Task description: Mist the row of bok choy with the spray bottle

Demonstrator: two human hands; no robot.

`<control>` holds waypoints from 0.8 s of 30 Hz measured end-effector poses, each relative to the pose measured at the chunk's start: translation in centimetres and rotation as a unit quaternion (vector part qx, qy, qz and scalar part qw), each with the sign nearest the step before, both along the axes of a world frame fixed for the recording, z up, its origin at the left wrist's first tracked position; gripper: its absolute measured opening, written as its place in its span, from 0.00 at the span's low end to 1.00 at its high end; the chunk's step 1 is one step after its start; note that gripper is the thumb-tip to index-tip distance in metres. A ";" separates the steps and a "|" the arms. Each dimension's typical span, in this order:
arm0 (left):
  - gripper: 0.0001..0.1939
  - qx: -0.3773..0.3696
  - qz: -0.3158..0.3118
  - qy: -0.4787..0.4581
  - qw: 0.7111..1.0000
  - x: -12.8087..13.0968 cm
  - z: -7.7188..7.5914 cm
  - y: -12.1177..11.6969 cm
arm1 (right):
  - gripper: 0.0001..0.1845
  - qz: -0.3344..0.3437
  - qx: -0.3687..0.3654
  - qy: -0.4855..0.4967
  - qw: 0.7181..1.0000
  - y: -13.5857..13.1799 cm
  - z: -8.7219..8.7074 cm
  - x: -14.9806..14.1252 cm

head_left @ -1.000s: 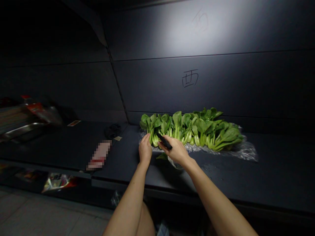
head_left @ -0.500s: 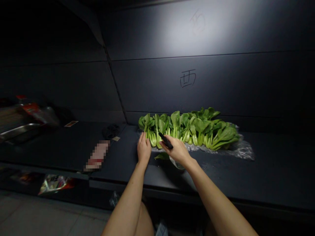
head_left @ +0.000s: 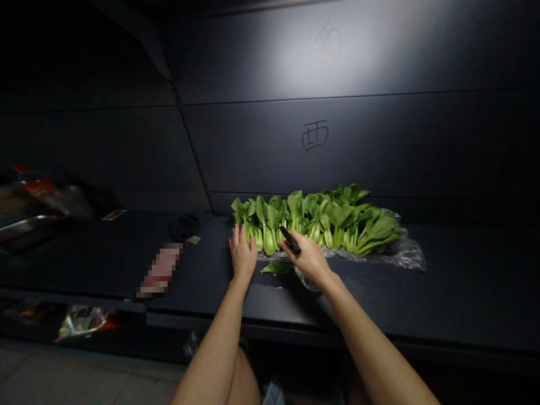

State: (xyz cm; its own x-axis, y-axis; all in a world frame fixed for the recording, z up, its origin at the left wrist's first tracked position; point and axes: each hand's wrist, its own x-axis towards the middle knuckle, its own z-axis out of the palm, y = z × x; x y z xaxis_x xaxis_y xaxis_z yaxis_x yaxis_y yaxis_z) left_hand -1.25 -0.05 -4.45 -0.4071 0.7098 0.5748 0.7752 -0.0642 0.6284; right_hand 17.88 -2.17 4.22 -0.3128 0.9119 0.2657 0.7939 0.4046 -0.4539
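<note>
A row of green bok choy [head_left: 295,216] lies on clear plastic wrap [head_left: 407,253] on the dark shelf, leaves towards the back panel. My left hand [head_left: 243,253] has its fingers stretched out against the leftmost stems, holding nothing. In front of the row, my right hand [head_left: 310,259] is closed round a short black handle-like object [head_left: 290,240]; its lower end is hidden by the hand. Partly behind that wrist sits a pale round-edged object [head_left: 307,280], its kind unclear. A loose green leaf [head_left: 276,268] rests on the shelf between my hands.
Left on the shelf [head_left: 206,281] lie a dark crumpled item [head_left: 184,226], a small tan card [head_left: 193,239] and a blurred pinkish patch [head_left: 162,270]. Packages and a metal tray [head_left: 27,226] stand farther left. Below hangs a shiny snack bag [head_left: 84,322]. The back panel [head_left: 253,135] bears handwritten marks.
The view has shifted slightly, so most things appear a little farther left. My left fingers are a bit more spread at the leftmost stems. My right hand still grips the black object.
</note>
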 end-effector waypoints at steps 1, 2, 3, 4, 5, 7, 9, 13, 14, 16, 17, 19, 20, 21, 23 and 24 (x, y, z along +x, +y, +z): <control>0.26 -0.004 -0.001 0.009 1.000 0.1 0.1 -0.1 | 0.19 -0.004 -0.002 0.003 1.000 0.0 0.0 0.2; 0.26 -0.007 -0.002 0.018 1.000 0.3 0.2 -0.1 | 0.18 -0.009 -0.002 0.005 1.000 0.0 0.1 0.3; 0.26 -0.009 -0.003 0.027 1.000 0.4 0.3 -0.1 | 0.18 -0.014 -0.001 0.007 1.000 0.1 0.1 0.5; 0.26 -0.010 -0.005 0.035 0.999 0.5 0.4 -0.2 | 0.18 -0.020 0.000 0.008 1.000 0.1 0.1 0.7; 0.26 -0.011 -0.007 0.044 0.999 0.7 0.5 -0.2 | 0.19 -0.026 0.003 0.009 1.000 0.1 0.1 0.9; 0.26 -0.011 -0.010 0.059 0.998 0.8 0.5 -0.2 | 0.19 -0.037 0.007 0.009 0.999 0.2 0.1 1.4; 0.26 -0.009 -0.010 0.071 0.997 0.9 0.5 -0.1 | 0.19 -0.043 0.009 0.006 0.999 0.3 0.0 1.7; 0.25 -0.001 -0.008 0.087 0.996 1.2 0.3 0.1 | 0.19 -0.043 0.012 0.001 0.999 0.4 -0.1 2.3; 0.25 0.000 -0.007 0.090 0.996 1.3 0.2 0.1 | 0.19 -0.043 0.013 0.001 0.999 0.4 -0.1 2.4; 0.25 0.001 -0.006 0.094 0.996 1.6 0.2 0.2 | 0.19 -0.043 0.012 0.004 0.999 0.4 -0.1 2.6; 0.25 0.001 -0.006 0.097 0.995 1.7 0.2 0.2 | 0.18 -0.045 0.010 0.006 0.999 0.3 -0.1 2.7; 0.25 0.001 -0.007 0.103 0.995 2.0 0.2 0.2 | 0.18 -0.053 0.005 0.010 0.999 0.3 0.0 2.9; 0.25 0.001 -0.009 0.106 0.994 2.2 0.3 0.2 | 0.18 -0.057 0.002 0.011 0.998 0.4 0.0 3.0; 0.25 0.002 -0.011 0.110 0.994 2.3 0.3 0.2 | 0.18 -0.060 0.001 0.012 0.998 0.4 0.0 3.2; 0.25 0.002 -0.016 0.115 0.993 2.5 0.3 0.2 | 0.18 -0.064 0.004 0.016 0.998 0.5 -0.1 3.4; 0.25 0.001 -0.018 0.119 0.993 2.6 0.4 0.2 | 0.19 -0.065 0.007 0.019 0.998 0.5 -0.1 3.5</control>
